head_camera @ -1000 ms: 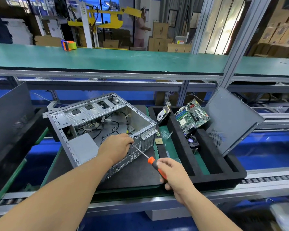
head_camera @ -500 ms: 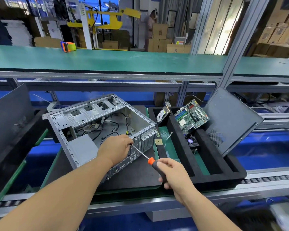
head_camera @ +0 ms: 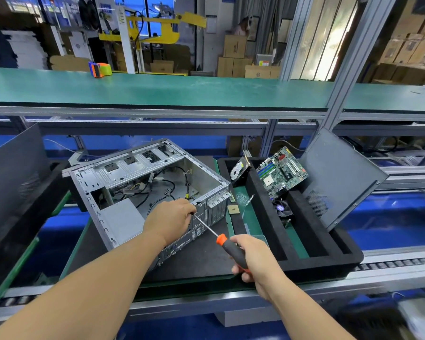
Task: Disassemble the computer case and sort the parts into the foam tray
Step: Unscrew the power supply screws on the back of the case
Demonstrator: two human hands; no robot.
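Lying on its side on a dark mat on the tabletop [head_camera: 206,288] is the case [head_camera: 142,190]. It is a gray metal box with its big side off, so you can see in. Black wires [head_camera: 166,186] curl on its floor, and a flat gray box sits in the near corner. The back wall, full of little slots and holes, faces the person.

Just to the right of the case is the black foam tray [head_camera: 329,263]. It has long slots. A round silver drive [head_camera: 238,171] leans in the far left slot. A green board [head_camera: 281,174] leans in the next one, with a small fan [head_camera: 282,208] below it. A gray side panel [head_camera: 339,177] stands tilted in the right slot. A small square chip [head_camera: 233,209] lies in the left slot, beside the case.

The left hand [head_camera: 169,222] rests on the top edge of the back wall. Its fingers curl down over the edge, where the tool tip is. You cannot tell if this grip is pinching something small there.

The right hand [head_camera: 255,260] is near the front of the tabletop. Its grip is wrapped tight on the black and orange handle of a screwdriver [head_camera: 221,240]. The thin metal shaft slants up and left, and its tip meets the case right at the left fingers. Both arms reach in from the bottom, bare.
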